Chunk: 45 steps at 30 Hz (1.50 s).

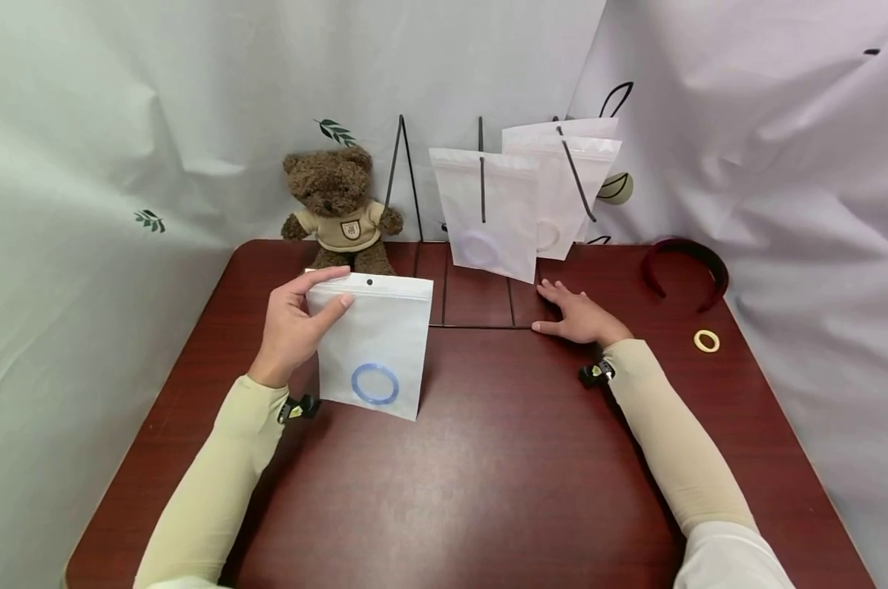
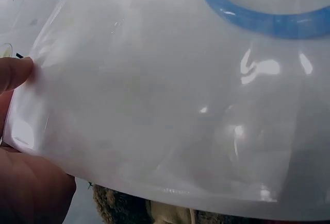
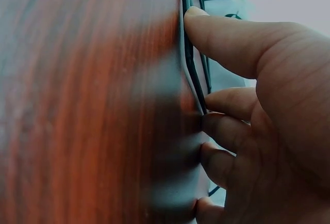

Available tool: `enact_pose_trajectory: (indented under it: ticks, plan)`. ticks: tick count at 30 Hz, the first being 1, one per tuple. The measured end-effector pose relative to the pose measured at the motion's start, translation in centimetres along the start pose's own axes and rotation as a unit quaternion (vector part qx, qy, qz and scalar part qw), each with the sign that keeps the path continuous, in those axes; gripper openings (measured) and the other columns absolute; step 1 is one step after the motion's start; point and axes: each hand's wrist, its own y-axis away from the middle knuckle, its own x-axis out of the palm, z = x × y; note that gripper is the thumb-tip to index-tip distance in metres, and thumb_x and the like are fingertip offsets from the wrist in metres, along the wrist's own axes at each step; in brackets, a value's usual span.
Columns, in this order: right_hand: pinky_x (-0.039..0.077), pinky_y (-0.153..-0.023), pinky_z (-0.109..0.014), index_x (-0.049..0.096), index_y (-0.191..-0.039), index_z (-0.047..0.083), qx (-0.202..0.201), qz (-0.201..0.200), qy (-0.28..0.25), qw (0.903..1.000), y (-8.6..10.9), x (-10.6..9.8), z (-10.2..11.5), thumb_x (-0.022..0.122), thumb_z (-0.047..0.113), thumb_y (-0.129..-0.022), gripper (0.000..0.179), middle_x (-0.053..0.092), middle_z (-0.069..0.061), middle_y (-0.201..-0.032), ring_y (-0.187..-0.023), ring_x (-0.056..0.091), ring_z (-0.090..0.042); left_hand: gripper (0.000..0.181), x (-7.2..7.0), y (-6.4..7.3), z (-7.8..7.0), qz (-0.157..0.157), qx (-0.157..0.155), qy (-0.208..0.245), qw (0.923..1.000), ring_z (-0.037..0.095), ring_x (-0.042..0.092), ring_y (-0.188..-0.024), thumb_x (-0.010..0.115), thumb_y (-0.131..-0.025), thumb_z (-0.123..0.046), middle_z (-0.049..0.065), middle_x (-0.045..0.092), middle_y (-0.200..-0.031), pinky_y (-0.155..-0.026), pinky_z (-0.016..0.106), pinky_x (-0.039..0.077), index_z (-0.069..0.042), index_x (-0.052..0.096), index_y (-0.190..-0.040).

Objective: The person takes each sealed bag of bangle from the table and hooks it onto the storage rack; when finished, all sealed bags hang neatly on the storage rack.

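Observation:
My left hand (image 1: 289, 331) pinches the upper left corner of a white zip-top bag (image 1: 378, 331), the thumb in front and the fingers along the top edge. Inside the bag lies a blue bangle (image 1: 355, 383), also large in the left wrist view (image 2: 278, 27). My right hand (image 1: 580, 317) rests spread at the front right corner of a black wire display rack (image 1: 473, 328). In the right wrist view its thumb (image 3: 221, 36) touches the rack's base bar, with the fingertips low by the tabletop. Another white bag (image 1: 488, 200) with a pale purple bangle hangs on the middle hook.
More white bags (image 1: 580, 164) hang on the rack's right hook; the left hook (image 1: 396, 159) carries no bag. A brown teddy bear (image 1: 334, 188) sits behind my left hand. At the right lie a dark red headband (image 1: 716, 258) and a yellow ring (image 1: 697, 339) on the table (image 1: 488, 474).

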Motion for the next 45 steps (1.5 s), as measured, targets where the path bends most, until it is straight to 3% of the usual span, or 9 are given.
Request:
enact_pose_trajectory:
  ticks: [7,21,24,32,39,45]
  plan:
    - [0.006,-0.121,-0.068,0.026,-0.16,0.01,0.002,0.004,0.002,1.0,-0.1,-0.1,-0.1,0.068,0.048,-0.093,0.088,0.016,-0.014,-0.169,-0.158,0.007,-0.037,0.038,1.1,-1.0,-1.0,-0.014,0.043,0.042,0.9981,0.006,0.069,-0.085,0.077,-0.087,-0.004,-0.003,0.074,-0.114,-0.067,0.019,0.053,-0.006,0.071,-0.125]
    - [0.008,-0.121,-0.067,0.027,-0.16,0.009,0.007,0.001,0.008,0.9999,0.0,-0.2,-0.1,0.068,0.047,-0.093,0.087,0.017,-0.014,-0.169,-0.157,0.009,-0.037,0.036,3.0,-4.4,-2.8,-0.053,0.11,0.079,0.9893,0.008,0.072,-0.088,0.077,-0.085,0.0,0.002,0.075,-0.115,-0.073,0.021,0.058,-0.002,0.072,-0.12]
    - [0.009,-0.121,-0.068,0.028,-0.159,0.009,0.006,-0.002,0.01,0.9999,0.1,-0.2,-0.2,0.068,0.046,-0.093,0.086,0.018,-0.014,-0.169,-0.157,0.01,-0.038,0.037,3.3,-5.1,-3.2,-0.058,0.118,0.085,0.9877,0.01,0.072,-0.09,0.076,-0.085,0.001,0.004,0.075,-0.115,-0.074,0.022,0.058,-0.003,0.072,-0.121]
    - [0.009,-0.121,-0.068,0.027,-0.16,0.009,-0.001,-0.001,0.006,1.0,0.0,-0.2,0.1,0.068,0.046,-0.093,0.086,0.018,-0.015,-0.168,-0.157,0.009,-0.038,0.035,3.2,-6.3,-3.2,-0.087,0.12,0.09,0.9848,0.01,0.072,-0.09,0.075,-0.085,0.0,-0.002,0.075,-0.107,-0.074,0.022,0.058,-0.006,0.074,-0.12]
    - [0.009,-0.12,-0.068,0.028,-0.159,0.008,0.002,-0.001,0.005,1.0,0.0,-0.2,0.2,0.069,0.045,-0.093,0.086,0.018,-0.016,-0.168,-0.157,0.009,-0.038,0.034,3.6,-7.5,-2.9,-0.09,0.113,0.11,0.9835,0.011,0.071,-0.091,0.075,-0.086,0.0,-0.001,0.075,-0.106,-0.075,0.022,0.057,-0.006,0.074,-0.119]
    - [0.009,-0.12,-0.069,0.028,-0.159,0.008,0.001,-0.001,0.007,1.0,0.0,-0.2,0.2,0.069,0.045,-0.093,0.086,0.018,-0.016,-0.168,-0.157,0.01,-0.038,0.033,4.0,-8.3,-3.6,-0.095,0.12,0.102,0.983,0.01,0.07,-0.092,0.074,-0.086,-0.001,-0.002,0.074,-0.108,-0.076,0.022,0.056,-0.007,0.074,-0.118]
